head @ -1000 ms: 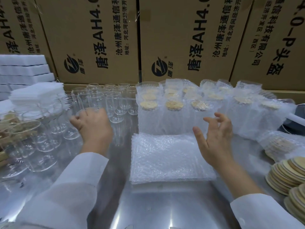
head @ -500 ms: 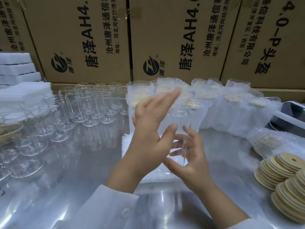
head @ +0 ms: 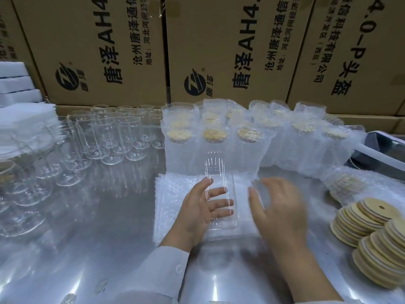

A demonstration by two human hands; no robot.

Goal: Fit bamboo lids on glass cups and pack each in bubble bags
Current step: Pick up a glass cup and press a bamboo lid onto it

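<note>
glass cup [head: 215,167] stood upright at centre on bubble bag stack [head: 173,194], no lid seen | left hand [head: 197,211] wrapped round its wall | right hand [head: 282,207] slack, blurred, empty, just beside at 3 o'clock | judged light, rigid, slick, breakable; hold mid-wall | bamboo lids [head: 361,216] at 4 o'clock

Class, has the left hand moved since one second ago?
Yes. The left hand went right, from the empty cups to over the bubble bags, holding a cup.

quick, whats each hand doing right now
left hand: fingers wrapped round the clear glass cup, holding it
right hand: open, fingers spread, holding nothing; blurred
</note>
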